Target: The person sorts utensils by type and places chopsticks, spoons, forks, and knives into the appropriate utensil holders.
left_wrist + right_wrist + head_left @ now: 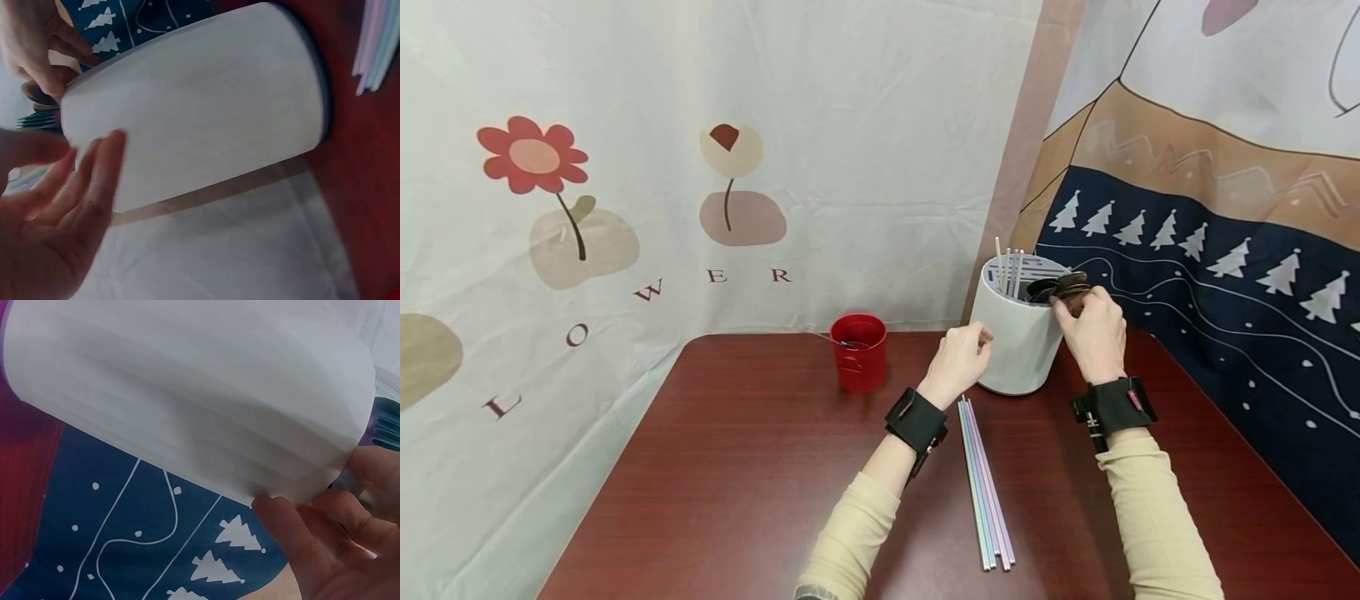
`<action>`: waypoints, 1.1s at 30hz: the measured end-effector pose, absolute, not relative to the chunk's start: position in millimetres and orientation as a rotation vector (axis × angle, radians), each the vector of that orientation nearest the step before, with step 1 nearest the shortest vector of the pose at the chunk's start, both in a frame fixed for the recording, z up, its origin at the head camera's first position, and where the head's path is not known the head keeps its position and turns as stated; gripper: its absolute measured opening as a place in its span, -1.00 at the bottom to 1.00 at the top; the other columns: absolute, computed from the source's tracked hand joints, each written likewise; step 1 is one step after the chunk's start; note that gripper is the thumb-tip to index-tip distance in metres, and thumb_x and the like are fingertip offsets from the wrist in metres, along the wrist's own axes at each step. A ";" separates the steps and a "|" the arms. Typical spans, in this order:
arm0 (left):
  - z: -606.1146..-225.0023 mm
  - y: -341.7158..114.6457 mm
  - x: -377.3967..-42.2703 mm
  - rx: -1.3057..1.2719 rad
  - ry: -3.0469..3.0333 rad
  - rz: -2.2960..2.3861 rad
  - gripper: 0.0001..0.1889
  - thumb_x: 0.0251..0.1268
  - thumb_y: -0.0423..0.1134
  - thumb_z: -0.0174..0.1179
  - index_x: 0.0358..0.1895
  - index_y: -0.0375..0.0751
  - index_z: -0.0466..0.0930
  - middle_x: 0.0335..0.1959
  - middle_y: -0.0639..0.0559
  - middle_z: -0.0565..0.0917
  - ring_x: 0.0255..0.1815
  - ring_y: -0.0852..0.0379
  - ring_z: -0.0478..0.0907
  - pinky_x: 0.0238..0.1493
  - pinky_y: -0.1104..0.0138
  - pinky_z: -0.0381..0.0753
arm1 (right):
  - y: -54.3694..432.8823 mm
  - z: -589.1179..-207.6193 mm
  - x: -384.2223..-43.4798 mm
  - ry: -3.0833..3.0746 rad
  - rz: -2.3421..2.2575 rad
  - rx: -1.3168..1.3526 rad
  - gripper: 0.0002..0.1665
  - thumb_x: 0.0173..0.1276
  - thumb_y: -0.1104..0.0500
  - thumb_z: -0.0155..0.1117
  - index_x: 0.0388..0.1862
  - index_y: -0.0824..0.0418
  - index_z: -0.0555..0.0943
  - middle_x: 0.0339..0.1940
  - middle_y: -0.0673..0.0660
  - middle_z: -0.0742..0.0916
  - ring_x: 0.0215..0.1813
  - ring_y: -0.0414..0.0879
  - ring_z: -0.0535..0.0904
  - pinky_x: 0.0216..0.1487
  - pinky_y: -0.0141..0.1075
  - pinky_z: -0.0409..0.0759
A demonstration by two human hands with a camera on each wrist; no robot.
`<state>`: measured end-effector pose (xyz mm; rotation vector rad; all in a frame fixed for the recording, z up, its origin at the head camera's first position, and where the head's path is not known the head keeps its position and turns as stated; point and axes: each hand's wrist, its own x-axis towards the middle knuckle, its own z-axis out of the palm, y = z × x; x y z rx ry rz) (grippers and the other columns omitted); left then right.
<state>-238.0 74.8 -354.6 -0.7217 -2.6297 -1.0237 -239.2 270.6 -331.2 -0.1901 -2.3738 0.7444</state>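
Observation:
A white utensil holder (1018,346) with a slotted grey top stands at the back right of the table. Dark spoon heads (1060,287) stick out at its right side, and pale thin sticks (1011,275) rise at its left. My right hand (1093,329) is at the right rim, fingertips touching the wall and lying close to the spoons; whether it pinches one is hidden. In the right wrist view a dark fork (386,425) shows beyond the rim. My left hand (958,358) hovers just left of the holder, fingers loosely bent, holding nothing.
Several long pastel sticks (985,487) lie side by side in front of the holder. A small red bucket (861,367) with a thin metal handle stands to the left. Printed curtains (865,167) hang behind and to the right of the reddish-brown table (760,467).

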 end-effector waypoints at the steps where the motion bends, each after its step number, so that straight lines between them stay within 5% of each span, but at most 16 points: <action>1: -358.3 73.6 -237.6 -0.714 -2.677 -1.018 -0.80 0.37 -0.32 0.01 -0.07 -0.16 0.61 -0.20 0.00 0.73 -0.38 0.15 0.65 -0.49 0.52 0.43 | 270.6 -331.1 -239.1 -2.376 0.745 -0.190 -0.51 0.37 -0.02 0.15 -0.41 0.43 0.65 -0.24 0.27 0.56 -0.21 0.29 0.54 -0.24 0.10 0.47; 6: -376.6 68.3 -235.3 -0.668 -2.846 -0.957 -0.87 0.32 -0.32 0.05 -0.28 -0.15 0.62 -0.40 0.04 0.68 -0.57 0.21 0.49 -0.54 0.49 0.35 | 270.7 -330.8 -238.4 -2.378 0.746 -0.192 -0.51 0.37 -0.01 0.14 -0.41 0.45 0.64 -0.22 0.29 0.56 -0.20 0.29 0.54 -0.25 0.10 0.48; 9: -386.6 66.4 -233.4 -0.637 -2.916 -0.897 -0.70 0.24 -0.37 0.06 -0.67 -0.12 0.40 -0.71 0.14 0.36 -0.68 0.26 0.20 -0.64 0.47 0.15 | 270.6 -330.7 -238.6 -2.377 0.742 -0.192 -0.51 0.37 -0.01 0.14 -0.41 0.45 0.64 -0.22 0.29 0.57 -0.20 0.30 0.54 -0.25 0.10 0.48; 12: -396.3 65.5 -230.6 -0.594 -3.006 -0.865 -0.54 0.17 -0.41 0.05 -0.83 -0.08 0.11 -0.80 0.16 0.05 -0.72 0.23 0.03 -0.71 0.43 0.02 | 270.7 -330.7 -238.8 -2.378 0.737 -0.192 -0.50 0.37 -0.02 0.14 -0.42 0.44 0.64 -0.23 0.29 0.57 -0.21 0.30 0.54 -0.26 0.10 0.48; 16: -409.5 65.7 -226.9 -0.550 -3.115 -0.837 -0.55 0.19 -0.40 0.06 -0.86 -0.08 0.28 -0.93 0.16 0.25 -0.85 0.22 0.31 -0.80 0.45 0.19 | 271.0 -330.4 -238.5 -2.381 0.730 -0.192 -0.49 0.37 -0.03 0.14 -0.44 0.44 0.64 -0.23 0.29 0.57 -0.21 0.29 0.55 -0.27 0.09 0.49; 20: -421.6 67.4 -222.7 -0.523 -3.226 -0.803 -0.69 0.20 -0.40 0.08 -0.72 -0.17 0.52 -0.85 0.03 0.54 -0.78 0.16 0.60 -0.79 0.45 0.36 | 271.0 -330.1 -238.4 -2.380 0.729 -0.190 -0.49 0.37 -0.03 0.14 -0.44 0.43 0.64 -0.24 0.29 0.56 -0.22 0.29 0.54 -0.27 0.09 0.49; 33: -434.6 79.7 -208.7 -0.298 -3.423 -0.703 -0.69 0.19 -0.32 0.17 -0.73 -0.18 0.54 -0.76 -0.07 0.65 -0.81 0.17 0.59 -0.76 0.45 0.40 | 269.9 -330.0 -238.3 -2.383 0.728 -0.197 -0.50 0.37 -0.02 0.13 -0.42 0.44 0.64 -0.23 0.29 0.57 -0.23 0.29 0.55 -0.29 0.08 0.50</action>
